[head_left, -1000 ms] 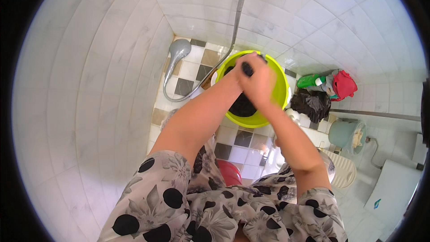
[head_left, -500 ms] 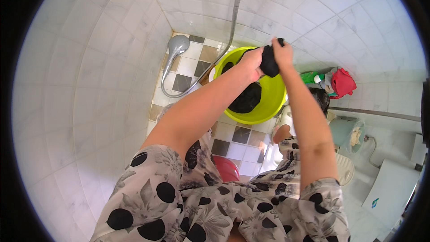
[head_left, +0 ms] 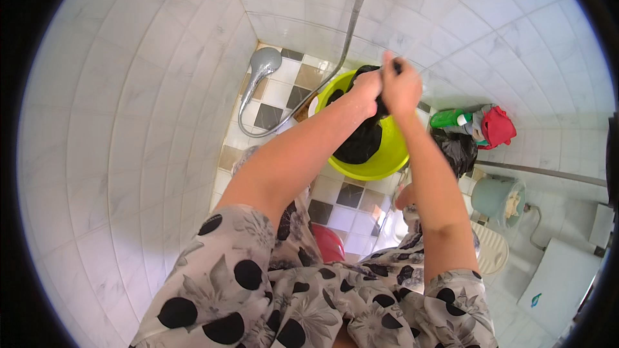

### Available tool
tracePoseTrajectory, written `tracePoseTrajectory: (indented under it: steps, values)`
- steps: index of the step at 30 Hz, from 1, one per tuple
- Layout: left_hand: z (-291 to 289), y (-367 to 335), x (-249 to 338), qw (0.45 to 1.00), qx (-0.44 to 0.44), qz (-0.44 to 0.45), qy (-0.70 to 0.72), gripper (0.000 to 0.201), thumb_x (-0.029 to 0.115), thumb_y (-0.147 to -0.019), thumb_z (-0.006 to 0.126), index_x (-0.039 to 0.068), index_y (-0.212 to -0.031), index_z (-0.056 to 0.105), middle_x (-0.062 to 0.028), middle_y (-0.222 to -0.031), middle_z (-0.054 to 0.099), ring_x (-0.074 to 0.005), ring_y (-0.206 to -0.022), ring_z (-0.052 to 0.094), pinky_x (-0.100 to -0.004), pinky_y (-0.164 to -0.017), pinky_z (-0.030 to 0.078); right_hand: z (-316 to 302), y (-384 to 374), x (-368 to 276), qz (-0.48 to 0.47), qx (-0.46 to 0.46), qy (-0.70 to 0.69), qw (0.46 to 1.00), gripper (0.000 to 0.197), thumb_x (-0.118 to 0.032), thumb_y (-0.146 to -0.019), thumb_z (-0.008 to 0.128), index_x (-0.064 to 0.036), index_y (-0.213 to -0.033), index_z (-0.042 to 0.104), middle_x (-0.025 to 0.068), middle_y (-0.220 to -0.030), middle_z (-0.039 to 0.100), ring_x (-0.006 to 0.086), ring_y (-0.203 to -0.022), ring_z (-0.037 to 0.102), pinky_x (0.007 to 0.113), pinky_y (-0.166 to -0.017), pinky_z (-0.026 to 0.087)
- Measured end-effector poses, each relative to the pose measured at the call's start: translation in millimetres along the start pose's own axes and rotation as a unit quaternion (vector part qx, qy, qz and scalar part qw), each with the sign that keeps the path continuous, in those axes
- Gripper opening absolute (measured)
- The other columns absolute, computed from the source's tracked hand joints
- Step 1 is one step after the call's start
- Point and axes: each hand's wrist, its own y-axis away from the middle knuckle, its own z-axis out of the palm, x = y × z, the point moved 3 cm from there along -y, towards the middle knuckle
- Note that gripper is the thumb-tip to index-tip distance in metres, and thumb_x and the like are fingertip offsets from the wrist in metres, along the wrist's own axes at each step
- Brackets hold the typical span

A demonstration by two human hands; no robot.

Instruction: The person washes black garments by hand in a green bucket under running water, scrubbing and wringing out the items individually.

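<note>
The black cloth (head_left: 382, 109) looked plain and dark all over, bunched into a narrow, creased strand where it showed beneath the hands, above the yellow-green basin (head_left: 392, 154). The left hand (head_left: 367, 85) and right hand (head_left: 402, 88) were close together, fingers curled tightly round it, while more black fabric (head_left: 358, 147) lay heaped in the basin.

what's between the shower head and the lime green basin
In the head view, checkered floor tiles and the grey hose lie between the shower head and the basin.
</note>
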Motion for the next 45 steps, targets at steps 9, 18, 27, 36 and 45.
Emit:
tracePoseTrajectory:
  steps: [9,18,27,36,45]
  values:
    - [-8,10,23,0.864,0.036,0.181,-0.469,0.037,0.028,-0.084,0.060,-0.005,-0.100,0.061,-0.0175,-0.095,0.066,-0.0274,-0.087,0.064,-0.0370,-0.076,0.049,-32,-17,79,0.264,-0.346,-0.255,0.863,0.098,-0.072,-0.075,0.052,0.0043,-0.134,0.033,0.0146,-0.106,0.060,0.0221,-0.096,0.059,0.033,-0.084,0.045]
    - [18,59,-31,0.595,-0.109,0.214,-0.767,0.026,0.025,-0.078,0.063,-0.001,-0.083,0.066,-0.0195,-0.085,0.065,-0.0330,-0.082,0.063,-0.0405,-0.073,0.050,4,12,74,0.328,-0.443,-0.300,0.778,0.046,-0.021,-0.075,0.074,0.0008,-0.109,0.053,0.0142,-0.098,0.063,0.0215,-0.083,0.062,0.034,-0.072,0.053]
    - [40,93,15,0.934,-0.301,0.144,-0.126,0.032,0.031,-0.087,0.059,0.000,-0.093,0.065,-0.0148,-0.098,0.065,-0.0256,-0.088,0.062,-0.0353,-0.084,0.047,-102,-11,-34,0.078,-0.185,-0.344,0.917,0.036,-0.010,-0.080,0.061,0.0001,-0.113,0.055,0.0084,-0.097,0.061,0.0158,-0.086,0.057,0.026,-0.078,0.046]
    - [17,75,35,0.968,-0.243,-0.050,0.047,0.064,0.044,-0.095,0.038,-0.012,-0.126,0.041,-0.0259,-0.125,0.049,-0.0335,-0.121,0.045,-0.0416,-0.106,0.032,-124,4,-52,-0.046,-0.117,-0.372,0.920,0.034,-0.009,-0.082,0.055,0.0009,-0.114,0.053,0.0065,-0.100,0.059,0.0140,-0.092,0.054,0.025,-0.083,0.042]
    - [-34,25,37,0.999,0.043,-0.005,-0.010,0.075,0.043,-0.090,0.046,-0.012,-0.136,0.024,-0.0259,-0.143,0.028,-0.0346,-0.133,0.029,-0.0410,-0.110,0.023,-20,-7,54,0.116,-0.179,-0.359,0.909,0.028,-0.004,-0.079,0.052,-0.0034,-0.106,0.056,0.0046,-0.096,0.059,0.0146,-0.089,0.054,0.025,-0.080,0.044]
